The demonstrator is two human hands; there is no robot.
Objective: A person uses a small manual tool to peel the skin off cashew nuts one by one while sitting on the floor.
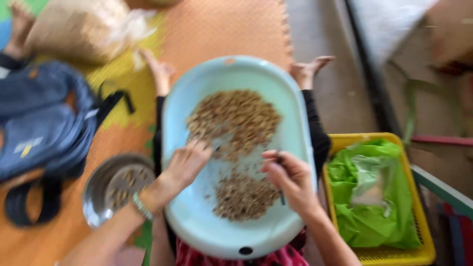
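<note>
An orange foam mat [217,29] covers the floor beside grey concrete. A pale blue oval tray [197,221] rests on the person's lap, brown grains [236,118] heaped mid-tray. The left hand [185,165] spreads open on them; the right hand [290,180] pinches a thin dark stick [282,197].

Bright, even daylight all over, no hard shadows or glare. The whole shot's smeared with motion blur though: sharpest around the pale blue tray [295,123], mushier left of it at the blue backpack [44,123], worst toward the corner up-right of the tray.
</note>
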